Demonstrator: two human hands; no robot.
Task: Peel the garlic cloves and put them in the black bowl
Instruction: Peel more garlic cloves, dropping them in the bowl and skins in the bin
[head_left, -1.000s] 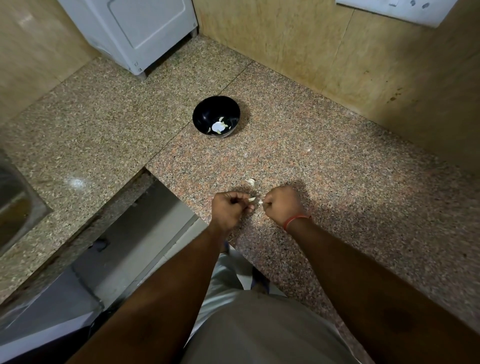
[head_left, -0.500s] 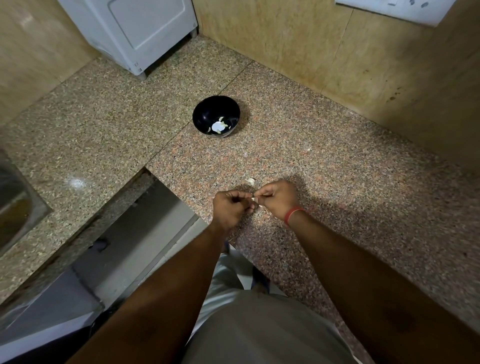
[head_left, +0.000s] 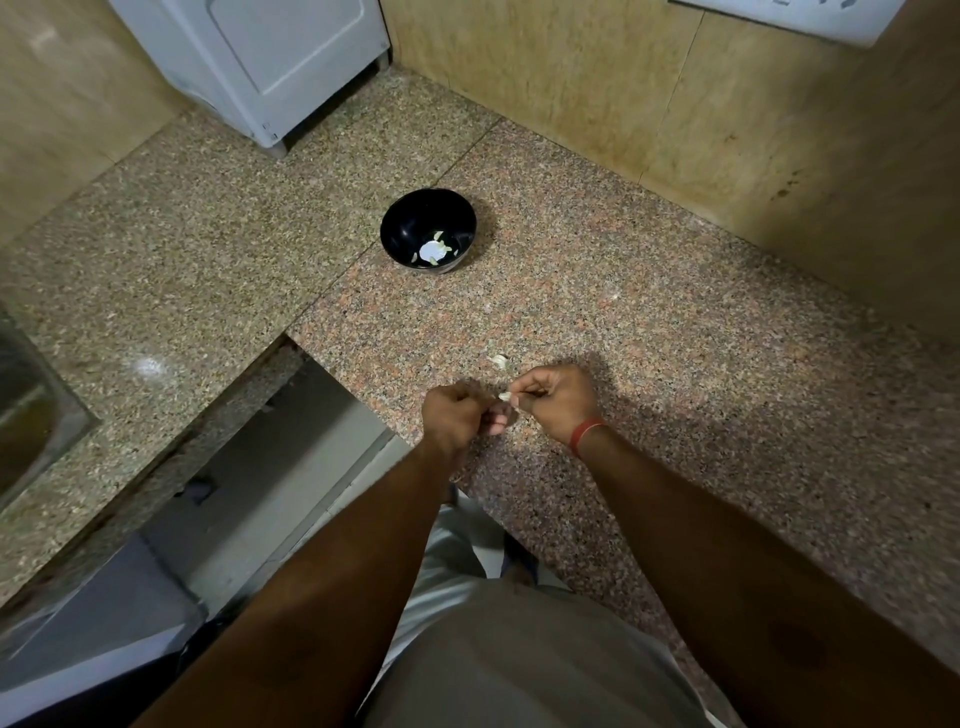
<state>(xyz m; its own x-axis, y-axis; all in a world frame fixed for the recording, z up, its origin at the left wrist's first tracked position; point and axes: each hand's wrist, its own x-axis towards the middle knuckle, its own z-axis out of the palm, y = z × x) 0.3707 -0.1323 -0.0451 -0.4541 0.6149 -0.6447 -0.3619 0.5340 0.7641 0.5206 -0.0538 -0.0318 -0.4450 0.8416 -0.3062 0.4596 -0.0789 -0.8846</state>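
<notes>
Garlic clove, pinched in the right hand with the left hand curled just beside it and its grip indiscernible, sits over the desk edge, well short of the black bowl, which lies straight ahead.

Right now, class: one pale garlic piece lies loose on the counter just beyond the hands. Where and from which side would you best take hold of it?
Pinch the loose garlic piece across its narrow sides, coming straight down from above. It lies flat and low on the granite counter, so nothing can slip under it; its upper faces are free. The right hand is nearest, though already holding a clove.
</notes>
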